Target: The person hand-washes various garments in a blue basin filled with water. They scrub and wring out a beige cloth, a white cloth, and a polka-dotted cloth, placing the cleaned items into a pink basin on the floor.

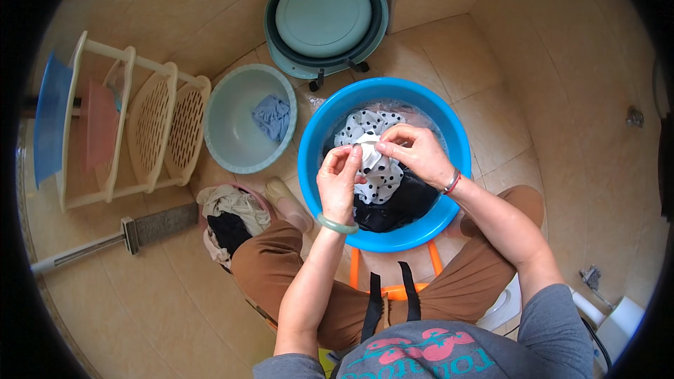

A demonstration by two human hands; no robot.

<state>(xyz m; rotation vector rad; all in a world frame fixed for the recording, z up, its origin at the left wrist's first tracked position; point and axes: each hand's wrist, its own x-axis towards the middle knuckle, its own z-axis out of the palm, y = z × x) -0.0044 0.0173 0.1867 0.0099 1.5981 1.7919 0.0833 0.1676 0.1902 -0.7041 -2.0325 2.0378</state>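
Observation:
Over a large blue basin (pixel 460 168), both my hands pinch a white cloth with black polka dots (pixel 380 181). My left hand (pixel 338 177), with a pale green bangle at its wrist, closes thumb and fingers on the cloth's left side. My right hand (pixel 418 154), wearing a red band at the wrist, pinches its upper right edge. Part of the dotted cloth droops down into the basin. Beneath it lies wet black fabric (pixel 404 203), with water and some pinkish cloth along the basin's far side.
A pale green basin (pixel 219 126) holding a light blue cloth (pixel 272 117) stands left of the blue one. Behind leans a folded green tub (pixel 323 14). At left are a cream shelf rack (pixel 151 126), a flat mop (pixel 165 225) and a pink tub of clothes (pixel 235 214).

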